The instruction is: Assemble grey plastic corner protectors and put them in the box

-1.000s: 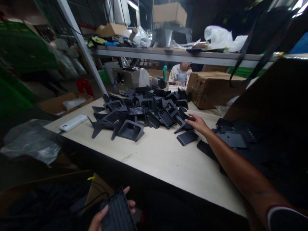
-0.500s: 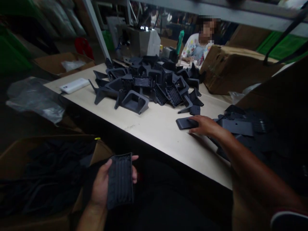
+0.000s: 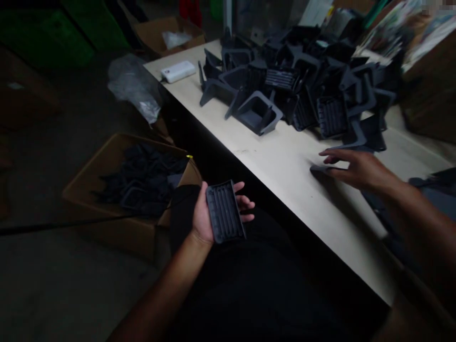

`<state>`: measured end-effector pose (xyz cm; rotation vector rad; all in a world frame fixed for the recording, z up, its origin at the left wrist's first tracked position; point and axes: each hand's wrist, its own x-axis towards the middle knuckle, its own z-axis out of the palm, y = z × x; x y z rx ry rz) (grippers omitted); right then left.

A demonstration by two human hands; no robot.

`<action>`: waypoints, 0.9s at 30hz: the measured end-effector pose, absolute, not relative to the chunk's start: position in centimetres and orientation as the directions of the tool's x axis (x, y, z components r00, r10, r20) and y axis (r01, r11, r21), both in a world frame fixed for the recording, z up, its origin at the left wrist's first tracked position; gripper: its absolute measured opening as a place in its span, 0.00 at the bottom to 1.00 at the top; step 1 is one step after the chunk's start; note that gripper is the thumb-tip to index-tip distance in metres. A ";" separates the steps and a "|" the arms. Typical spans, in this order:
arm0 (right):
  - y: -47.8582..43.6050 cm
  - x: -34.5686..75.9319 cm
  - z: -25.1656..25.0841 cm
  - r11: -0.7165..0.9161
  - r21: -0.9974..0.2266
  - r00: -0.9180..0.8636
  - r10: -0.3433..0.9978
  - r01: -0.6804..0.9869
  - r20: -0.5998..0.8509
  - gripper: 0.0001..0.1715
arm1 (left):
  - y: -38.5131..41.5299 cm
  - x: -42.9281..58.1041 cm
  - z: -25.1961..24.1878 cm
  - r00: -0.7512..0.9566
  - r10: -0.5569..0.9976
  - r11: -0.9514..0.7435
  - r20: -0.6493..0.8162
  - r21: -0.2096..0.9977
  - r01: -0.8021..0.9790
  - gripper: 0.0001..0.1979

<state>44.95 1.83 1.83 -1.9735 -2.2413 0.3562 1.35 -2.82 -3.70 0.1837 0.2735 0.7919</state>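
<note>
My left hand (image 3: pixel 203 216) is palm up, closed around the side of a dark plastic part (image 3: pixel 226 212) with long ribs on its upturned face. Its fingertips stick out past the far edge. Over the table, my right hand (image 3: pixel 359 168) grips a flat dark plastic piece (image 3: pixel 318 169), seen nearly edge-on and partly hidden by the thumb. A shadow falls on the tabletop below that hand. Beyond it lies a heap of dark angular plastic brackets (image 3: pixel 258 114), some with ribbed faces.
A cardboard box (image 3: pixel 89 159) of dark plastic parts stands left of my knees. A white device (image 3: pixel 178 71) lies near the table's (image 3: pixel 278 166) far left corner. More dark flat pieces (image 3: pixel 440 197) are at the right. Clear plastic film (image 3: pixel 133 85) lies beyond the table's left edge.
My view has swung left and down. The flat piece under my right hand has tipped from lying flat to nearly edge-on. My left hand still holds the ribbed part.
</note>
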 end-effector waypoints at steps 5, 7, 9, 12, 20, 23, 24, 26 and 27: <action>2.1 38.9 0.7 0.106 -0.067 -0.101 0.993 0.992 0.065 0.27 | -2.3 2.3 -4.0 0.590 0.787 0.616 -0.179 0.210 -0.759 0.47; 2.1 36.8 0.4 0.031 -0.065 -0.024 0.994 0.997 0.107 0.29 | -2.1 2.4 -4.0 0.568 0.801 0.598 -0.189 0.218 -0.771 0.46; 2.0 35.8 0.2 0.020 -0.117 -0.007 0.994 0.993 0.110 0.35 | -1.8 2.3 -4.0 0.552 0.805 0.592 -0.217 0.246 -0.767 0.45; 1.9 36.2 0.1 0.085 -0.192 -0.072 0.994 0.978 0.078 0.48 | -1.5 2.0 -4.1 0.517 0.812 0.582 -0.269 0.318 -0.748 0.43; 1.4 40.4 0.8 0.212 -0.299 -0.265 0.953 0.930 -0.146 0.59 | -0.8 1.5 -4.6 0.463 0.819 0.567 -0.338 0.360 -0.741 0.40; 1.1 41.0 1.6 0.264 -0.285 -0.319 0.933 0.921 -0.165 0.58 | -0.5 1.3 -4.8 0.476 0.811 0.580 -0.341 0.358 -0.731 0.40; 1.0 41.2 1.9 0.285 -0.277 -0.338 0.927 0.918 -0.164 0.56 | -0.5 1.3 -4.9 0.483 0.806 0.587 -0.343 0.358 -0.726 0.41; 1.0 41.4 2.2 0.309 -0.268 -0.358 0.920 0.913 -0.159 0.49 | -0.4 1.3 -5.0 0.491 0.799 0.597 -0.347 0.357 -0.719 0.41; 1.1 41.4 2.3 0.306 -0.265 -0.354 0.922 0.914 -0.157 0.45 | -0.4 1.3 -5.0 0.493 0.798 0.598 -0.346 0.357 -0.717 0.42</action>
